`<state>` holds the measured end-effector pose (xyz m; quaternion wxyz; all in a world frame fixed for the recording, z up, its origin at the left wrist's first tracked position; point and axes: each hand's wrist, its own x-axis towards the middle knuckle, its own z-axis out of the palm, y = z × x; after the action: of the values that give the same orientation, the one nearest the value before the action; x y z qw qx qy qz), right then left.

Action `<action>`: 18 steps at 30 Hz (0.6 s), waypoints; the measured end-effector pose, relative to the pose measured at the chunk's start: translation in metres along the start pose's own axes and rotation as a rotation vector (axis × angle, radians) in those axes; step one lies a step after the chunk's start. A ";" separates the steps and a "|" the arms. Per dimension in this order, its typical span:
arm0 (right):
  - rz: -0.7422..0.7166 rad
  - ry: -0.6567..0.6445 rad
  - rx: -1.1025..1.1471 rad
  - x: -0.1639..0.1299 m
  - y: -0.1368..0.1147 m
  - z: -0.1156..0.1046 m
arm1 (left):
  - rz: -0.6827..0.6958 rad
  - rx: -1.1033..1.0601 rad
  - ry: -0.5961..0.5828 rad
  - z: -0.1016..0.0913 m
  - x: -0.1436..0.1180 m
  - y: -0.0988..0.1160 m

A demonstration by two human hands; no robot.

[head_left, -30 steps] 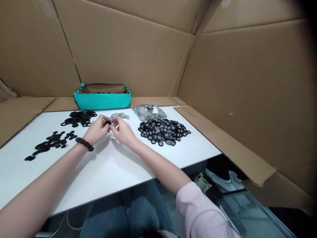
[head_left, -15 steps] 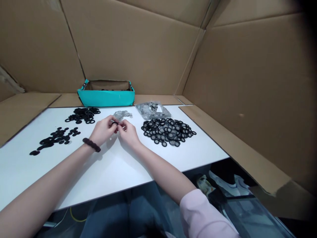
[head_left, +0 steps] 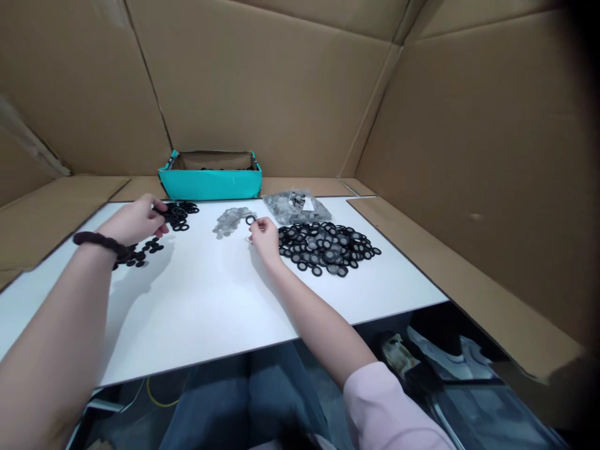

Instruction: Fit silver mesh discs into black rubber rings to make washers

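Note:
A small black ring (head_left: 250, 220) is pinched in the fingertips of my right hand (head_left: 265, 239), held above the white table between the grey discs and the dark pile. To its left lies a loose heap of thin translucent grey discs (head_left: 229, 220). My left hand (head_left: 135, 220) hovers at the near left edge of the black ring heap (head_left: 180, 215), its thumb and fingers apart. Under the left wrist, partly hidden, are scattered small black round pieces (head_left: 140, 255). Right of my right hand spreads a big pile of black rings with grey centres (head_left: 330, 247).
A clear bag of grey discs (head_left: 296, 206) lies at the back of the white table (head_left: 201, 319). Behind it to the left stands a teal box (head_left: 210, 185) with dark pieces inside. Cardboard walls (head_left: 272, 94) enclose the back and right side.
My hands have separated. The left moved left to the black rings, and the right shifted slightly right and now has a ring in its fingertips. The grey discs are more exposed.

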<state>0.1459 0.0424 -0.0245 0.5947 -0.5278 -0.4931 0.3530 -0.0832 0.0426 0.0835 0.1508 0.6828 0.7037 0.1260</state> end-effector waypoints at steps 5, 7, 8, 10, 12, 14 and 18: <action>0.044 0.107 -0.052 0.001 -0.001 0.002 | -0.167 0.404 -0.187 -0.011 -0.002 -0.029; 0.030 0.108 -0.060 -0.002 -0.003 0.003 | -0.216 0.460 -0.041 -0.008 -0.009 -0.025; 0.023 0.106 -0.061 -0.003 -0.004 0.004 | -0.212 0.434 0.081 -0.006 -0.012 -0.020; 0.009 0.096 -0.059 -0.005 -0.005 0.004 | -0.149 0.320 0.250 -0.002 -0.018 -0.008; 0.002 0.095 -0.057 -0.005 -0.005 0.004 | -0.055 0.245 0.314 0.003 -0.019 0.006; 0.002 0.105 -0.059 -0.005 -0.005 0.004 | 0.039 0.236 0.338 0.009 -0.015 0.018; 0.024 0.121 -0.058 -0.004 -0.007 0.002 | 0.090 0.356 0.404 0.032 0.000 0.037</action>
<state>0.1422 0.0383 -0.0187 0.6035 -0.5713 -0.4599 0.3129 -0.0363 0.0426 0.0684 -0.1206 0.6900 0.6997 0.1406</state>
